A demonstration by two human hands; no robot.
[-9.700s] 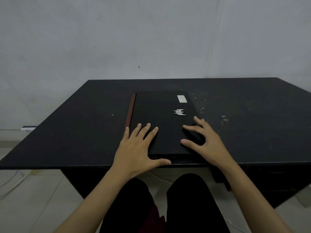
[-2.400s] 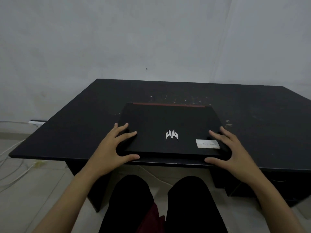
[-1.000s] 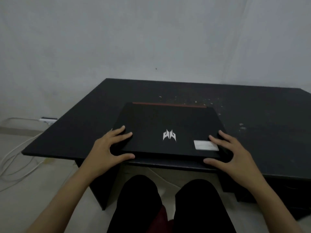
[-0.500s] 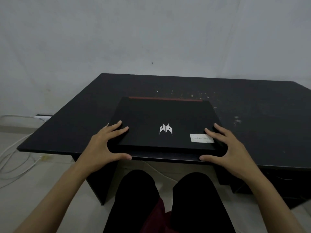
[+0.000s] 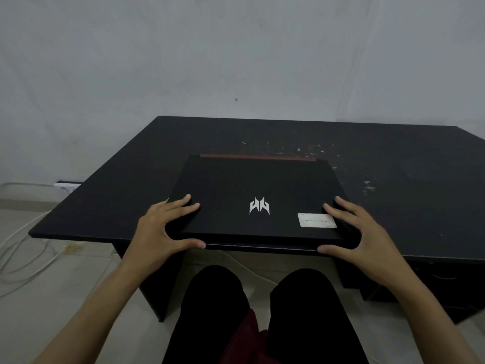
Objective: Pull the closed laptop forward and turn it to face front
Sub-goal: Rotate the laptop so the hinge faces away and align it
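At the desk's near edge: we have the closed laptop (image 5: pixel 258 198) lying flat on the black desk (image 5: pixel 409 179), its front lip level with that edge, its red hinge strip (image 5: pixel 258 157) on the far side.
Facing: the silver logo (image 5: pixel 259 205) reads upright to us and the white sticker (image 5: pixel 316 220) sits at the laptop's near right corner — by our reckoning the turn looks done.
Weight and stiffness: we judge it a rigid, fairly heavy slab with a smooth lid; it should slide rather than lift, and could skid off the edge if tugged further.
Where to hold: the two near corners, thumbs on the front lip and fingers on the lid — never the hinge strip.
Left hand (image 5: pixel 160 232): spread wide at the laptop's near left corner, fingers (image 5: pixel 183 203) resting on the lid, thumb along the front edge; a loose bracket, not a clench.
Right hand (image 5: pixel 364 232): mirrored at the near right corner, fingertips (image 5: pixel 332 207) just touching the sticker's edge, thumb against the front edge.
Grip pressure: we cannot tell whether they press or merely rest.
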